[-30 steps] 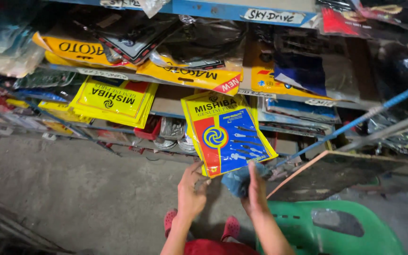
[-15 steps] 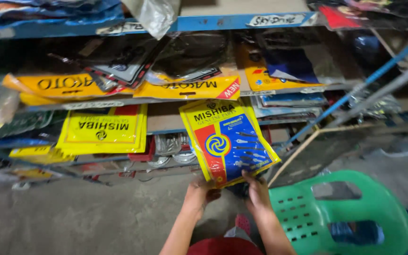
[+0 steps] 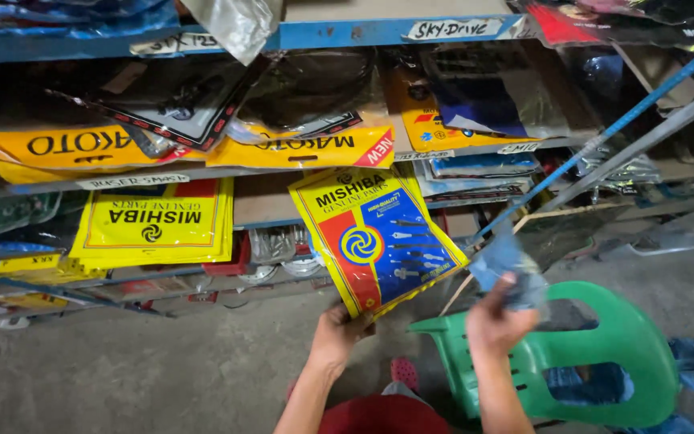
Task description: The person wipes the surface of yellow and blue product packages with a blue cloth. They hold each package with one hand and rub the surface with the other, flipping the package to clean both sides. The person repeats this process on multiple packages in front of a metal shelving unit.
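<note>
Two hands: left hand [image 3: 339, 331] fingers pinch packet [image 3: 375, 239] bottom; right hand [image 3: 498, 321] grips cloth [image 3: 509, 265].

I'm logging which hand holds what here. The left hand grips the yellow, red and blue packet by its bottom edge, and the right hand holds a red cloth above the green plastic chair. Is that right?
Not quite. In the head view the cloth in the right hand is blue-grey, not red. The rest stands: the left hand grips the yellow, red and blue packet by its bottom edge, and the right hand is above the green plastic chair.

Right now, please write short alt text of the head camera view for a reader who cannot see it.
The left hand holds up a flat yellow, red and blue packet before shelves stacked with similar packets, while the right hand grips a crumpled bluish cloth. A green plastic chair stands below.
</note>
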